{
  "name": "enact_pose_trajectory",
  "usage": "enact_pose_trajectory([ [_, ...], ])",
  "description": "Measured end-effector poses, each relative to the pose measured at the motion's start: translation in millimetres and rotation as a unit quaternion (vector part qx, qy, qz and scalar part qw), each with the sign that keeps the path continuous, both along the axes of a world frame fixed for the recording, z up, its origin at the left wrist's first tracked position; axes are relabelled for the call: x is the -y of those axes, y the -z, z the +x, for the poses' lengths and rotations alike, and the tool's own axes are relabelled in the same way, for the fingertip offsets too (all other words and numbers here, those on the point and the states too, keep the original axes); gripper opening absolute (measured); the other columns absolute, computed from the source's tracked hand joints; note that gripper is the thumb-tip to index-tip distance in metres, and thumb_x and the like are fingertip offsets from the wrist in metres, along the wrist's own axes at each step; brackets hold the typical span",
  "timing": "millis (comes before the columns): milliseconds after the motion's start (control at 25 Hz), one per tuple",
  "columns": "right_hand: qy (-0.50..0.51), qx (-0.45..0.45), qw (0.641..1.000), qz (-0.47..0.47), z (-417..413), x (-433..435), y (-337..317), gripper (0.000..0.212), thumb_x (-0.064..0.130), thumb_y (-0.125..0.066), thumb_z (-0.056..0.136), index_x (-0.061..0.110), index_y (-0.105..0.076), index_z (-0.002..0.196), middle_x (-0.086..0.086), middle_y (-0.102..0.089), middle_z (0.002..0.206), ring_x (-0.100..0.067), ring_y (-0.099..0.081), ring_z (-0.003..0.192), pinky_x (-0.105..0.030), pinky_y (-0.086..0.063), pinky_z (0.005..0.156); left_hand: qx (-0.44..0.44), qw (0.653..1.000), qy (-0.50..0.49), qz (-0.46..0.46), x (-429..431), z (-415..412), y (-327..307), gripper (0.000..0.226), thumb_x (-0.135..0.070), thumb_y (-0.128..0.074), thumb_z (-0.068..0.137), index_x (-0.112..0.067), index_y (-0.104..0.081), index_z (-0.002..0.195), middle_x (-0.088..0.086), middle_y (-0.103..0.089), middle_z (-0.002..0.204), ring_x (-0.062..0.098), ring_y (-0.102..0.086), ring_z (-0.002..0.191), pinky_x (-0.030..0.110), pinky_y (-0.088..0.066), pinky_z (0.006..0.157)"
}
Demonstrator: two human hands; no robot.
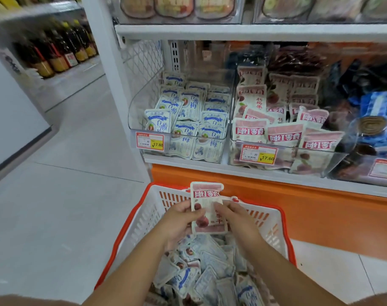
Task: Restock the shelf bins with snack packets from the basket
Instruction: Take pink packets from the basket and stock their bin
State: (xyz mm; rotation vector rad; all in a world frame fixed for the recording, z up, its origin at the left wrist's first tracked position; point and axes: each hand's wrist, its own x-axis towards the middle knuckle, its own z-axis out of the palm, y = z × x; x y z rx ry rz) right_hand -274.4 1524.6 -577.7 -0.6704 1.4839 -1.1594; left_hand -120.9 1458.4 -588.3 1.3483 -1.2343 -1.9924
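The left hand (181, 215) and right hand (235, 214) pinch a pink packet (207, 195) below the pink-packet bin (298, 149); tossed carelessly, it could land in the blue-packet bin (139, 107) beside that.

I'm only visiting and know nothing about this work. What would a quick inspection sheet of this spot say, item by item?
Surface: white shelf carrying clear bins.
Job's things: pink packet held above the orange-rimmed basket, which holds more packets; left bin has blue-and-white packets, the neighbouring bin pink ones.
Clutter: nothing seen.
Grippers: none, just a person's hands; left hand and right hand both pinch the pink packet.
Cables: nothing seen.
Surroundings: pale tiled floor; dark bottles on a far shelf.
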Motion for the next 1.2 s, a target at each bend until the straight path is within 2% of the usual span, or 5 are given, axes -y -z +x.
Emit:
enact_pose_trajectory([
  [320,-0.044,-0.205,0.964,-0.161,-75,25,-161,0.011,0.025,-0.07,0.088,0.02,-0.072,0.098,0.006,-0.076,0.09,-0.009,-0.071,0.082,-0.025,-0.056,0.075,-0.004,0.955,0.044,-0.295,26,-55,-151,0.016,-0.022,-0.066,0.091,-0.028,-0.07,0.104,-0.005,-0.075,0.097,0.01,-0.072,0.089,0.029,-0.056,0.082],
  [520,0.137,-0.288,0.937,-0.143,-165,71,-194,0.018,0.026,-0.074,0.085,0.009,-0.069,0.087,0.002,-0.066,0.073,-0.012,-0.055,0.061,-0.027,-0.04,0.06,0.125,0.864,-0.012,-0.488,68,-95,-182,0.039,-0.04,-0.059,0.093,-0.037,-0.054,0.131,-0.022,-0.057,0.125,-0.013,-0.052,0.105,0.017,-0.041,0.089],
  [720,0.215,-0.345,0.908,-0.105,-220,121,-184,0.03,0.015,-0.069,0.089,0.01,-0.063,0.118,-0.004,-0.063,0.104,-0.022,-0.06,0.094,-0.03,-0.046,0.081,0.162,0.882,0.05,-0.439,108,-125,-156,0.055,-0.043,-0.046,0.099,-0.032,-0.031,0.15,-0.006,-0.047,0.145,0.009,-0.047,0.128,0.024,-0.036,0.098],
  [960,0.091,-0.392,0.916,0.007,-229,169,-161,0.051,0.024,-0.073,0.086,0.007,-0.057,0.131,-0.011,-0.064,0.125,-0.028,-0.06,0.111,-0.036,-0.047,0.099,0.144,0.89,0.023,-0.431,118,-128,-136,0.038,-0.044,-0.046,0.098,-0.047,-0.047,0.136,-0.027,-0.059,0.106,-0.001,-0.057,0.108,0.031,-0.045,0.099],
  [1200,0.042,-0.538,0.837,0.085,-220,175,-166,0.05,0.036,-0.06,0.094,0.007,-0.051,0.133,-0.014,-0.064,0.124,-0.03,-0.061,0.109,-0.031,-0.048,0.087,0.129,0.908,0.04,-0.396,117,-125,-143,0.043,-0.047,-0.047,0.097,-0.044,-0.044,0.139,-0.03,-0.055,0.118,-0.017,-0.049,0.103,0.015,-0.037,0.088],
])
